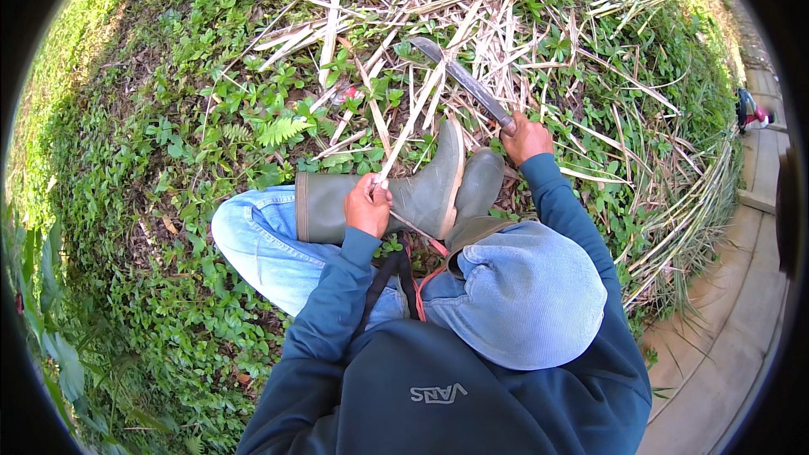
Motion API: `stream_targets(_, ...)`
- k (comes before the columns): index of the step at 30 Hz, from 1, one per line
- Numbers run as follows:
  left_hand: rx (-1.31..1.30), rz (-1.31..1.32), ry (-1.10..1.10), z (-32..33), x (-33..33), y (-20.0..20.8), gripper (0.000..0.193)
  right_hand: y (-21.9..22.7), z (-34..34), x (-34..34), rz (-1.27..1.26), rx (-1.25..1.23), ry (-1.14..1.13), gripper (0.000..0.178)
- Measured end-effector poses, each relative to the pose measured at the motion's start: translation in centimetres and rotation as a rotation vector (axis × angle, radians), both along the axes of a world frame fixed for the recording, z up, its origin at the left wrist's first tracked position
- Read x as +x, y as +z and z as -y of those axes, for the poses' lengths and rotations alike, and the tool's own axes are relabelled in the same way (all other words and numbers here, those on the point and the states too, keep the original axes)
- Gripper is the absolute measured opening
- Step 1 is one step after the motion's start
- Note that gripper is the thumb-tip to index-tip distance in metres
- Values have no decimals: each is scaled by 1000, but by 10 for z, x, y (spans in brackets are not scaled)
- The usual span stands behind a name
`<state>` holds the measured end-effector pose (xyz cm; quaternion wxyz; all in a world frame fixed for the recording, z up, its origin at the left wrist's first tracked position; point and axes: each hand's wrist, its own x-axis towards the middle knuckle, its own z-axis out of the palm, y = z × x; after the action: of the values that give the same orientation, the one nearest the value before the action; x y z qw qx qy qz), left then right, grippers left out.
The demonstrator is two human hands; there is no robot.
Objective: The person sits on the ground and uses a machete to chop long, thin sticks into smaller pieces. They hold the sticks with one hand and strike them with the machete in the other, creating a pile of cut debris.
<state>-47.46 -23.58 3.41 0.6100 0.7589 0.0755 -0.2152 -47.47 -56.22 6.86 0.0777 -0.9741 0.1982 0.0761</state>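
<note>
In my right hand (528, 136) is the handle of a machete (468, 78), its long dark blade pointing away and to the left over the loose strips. My left hand (368, 205) pinches the near end of a long pale plant strip (419, 104). That strip slants up to the right, passing by the tip half of the blade; whether the two touch I cannot tell. A thin end pokes out below my left fist toward a red cord (428, 278) at my lap. My green rubber boots (438, 181) lie between both hands.
Split pale strips (497, 29) are scattered over the leafy ground ahead. A heap of long green stalks (687, 211) lies to the right, beside a paved edge (725, 303). Part of another person (750, 111) shows at the far right. A small red-and-white scrap (347, 94) lies among the leaves.
</note>
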Motion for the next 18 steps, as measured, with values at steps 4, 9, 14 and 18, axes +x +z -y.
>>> stream_targets(4,-2,36,27,-8,2,-7,5,41,-39,-12,-314,6,443,25)
stream_targets(9,50,52,-2,-3,-2,-3,1,13,-19,-10,-84,8,141,26)
stream_targets(14,-28,58,95,-7,-2,-16,2,21,-22,-20,-172,-24,390,24)
stream_targets(18,51,58,45,-4,-7,-15,3,6,-6,-10,-22,-50,9,29)
